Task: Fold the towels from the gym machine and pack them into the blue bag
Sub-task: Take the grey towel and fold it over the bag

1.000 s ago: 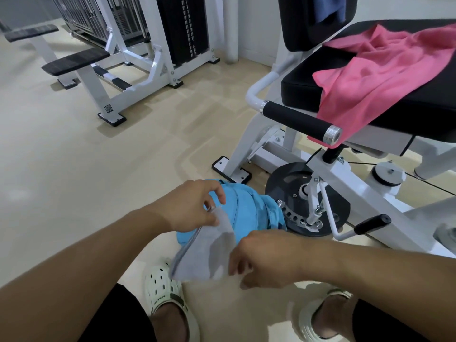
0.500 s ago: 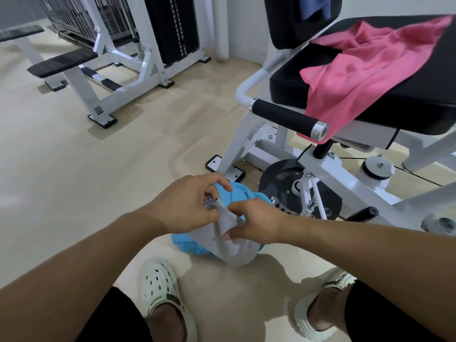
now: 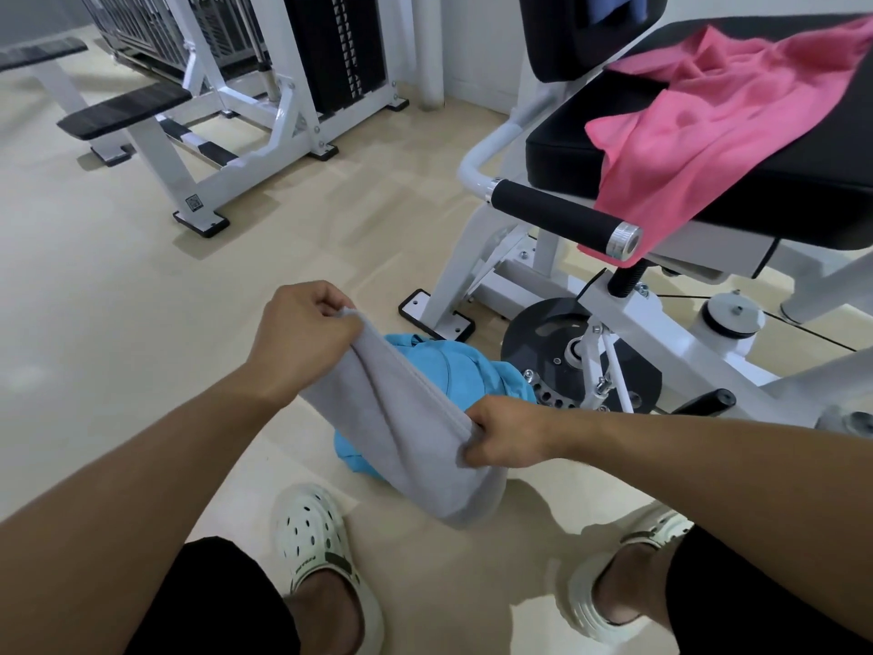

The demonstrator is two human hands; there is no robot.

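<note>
A grey towel (image 3: 406, 432) hangs folded between my two hands, stretched along its top edge. My left hand (image 3: 302, 338) pinches its upper left corner; my right hand (image 3: 505, 437) grips the lower right corner. Right behind and below the towel, the blue bag (image 3: 453, 366) lies on the floor, partly hidden by the cloth. A pink towel (image 3: 699, 120) lies crumpled over the black seat (image 3: 562, 148) of the gym machine at the upper right, one end hanging over the seat's front edge. A dark blue cloth (image 3: 614, 7) shows at the backrest top.
The machine's black padded handle (image 3: 557, 215) juts toward me above the bag, and its weight disc (image 3: 548, 338) and white frame stand just right of the bag. Another white machine (image 3: 236, 111) stands at the back left. My feet in white clogs (image 3: 321, 546) are below the towel.
My hands have moved apart and lifted, pulling the grey towel out taut between them; half a second ago they were close together with the towel bunched over the bag.
</note>
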